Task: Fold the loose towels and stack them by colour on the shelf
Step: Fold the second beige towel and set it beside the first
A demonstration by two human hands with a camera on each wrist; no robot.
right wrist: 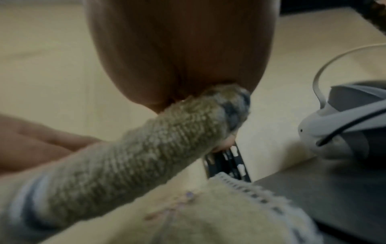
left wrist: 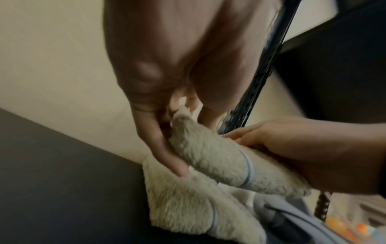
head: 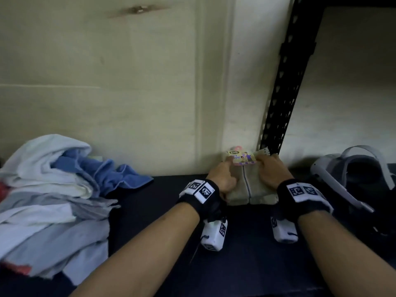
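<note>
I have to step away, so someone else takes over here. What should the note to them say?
Left hand: pinches the left side of the beige towel.
Right hand: grips its right side, fingers curled round the fold.
The beige towel, with a colourful paper label at its far edge, lies partly folded on the dark shelf, against the wall beside the black upright.
Left: finish this fold. The loose pile of white, blue and grey towels at the left is unfolded; no colour stacks show yet.
A white headset sits on the right.
</note>
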